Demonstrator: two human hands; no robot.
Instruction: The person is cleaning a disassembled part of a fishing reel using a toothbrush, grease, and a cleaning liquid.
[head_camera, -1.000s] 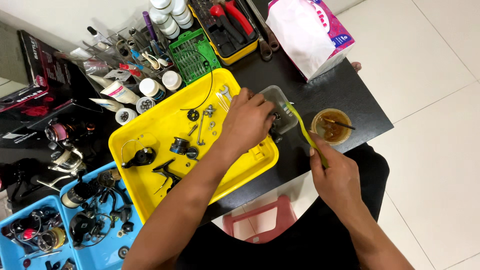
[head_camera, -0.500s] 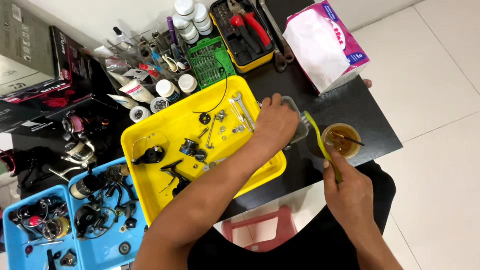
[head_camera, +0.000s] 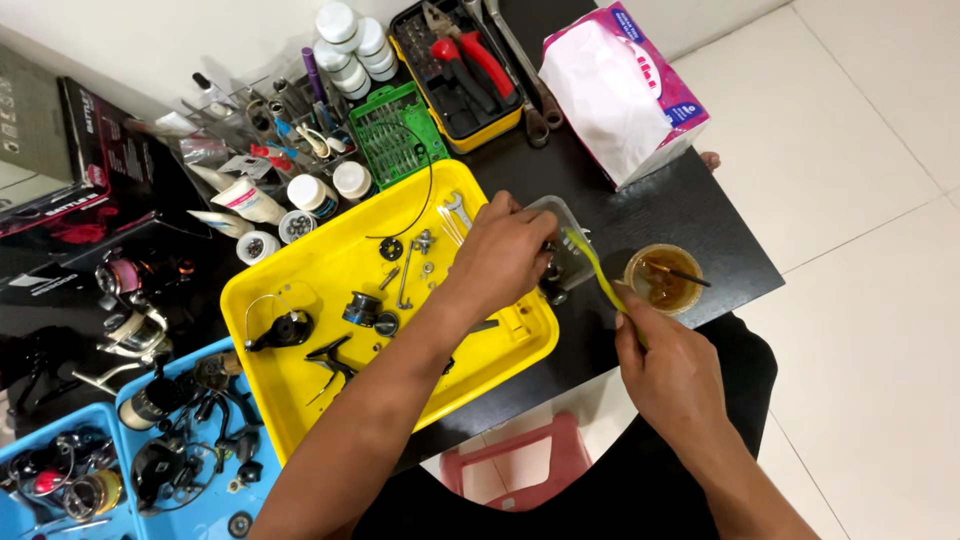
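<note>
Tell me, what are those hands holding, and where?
Right hand grips a green toothbrush by its handle end. Left hand pinches a small dark part; exact hold is hidden.

A single head-worn camera looks steeply down from above onto the black bench (head_camera: 690, 210), fairly near; the person's arms enter from six o'clock, white floor (head_camera: 860, 200) toward three o'clock.

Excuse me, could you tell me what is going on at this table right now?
A person sits at a black table and holds a small dark metal part in the left hand, over a clear plastic container. The right hand holds a yellow-green toothbrush with its head at that part. Beside them stands a small cup of brown liquid, and other loose parts lie in a yellow tray.
</note>
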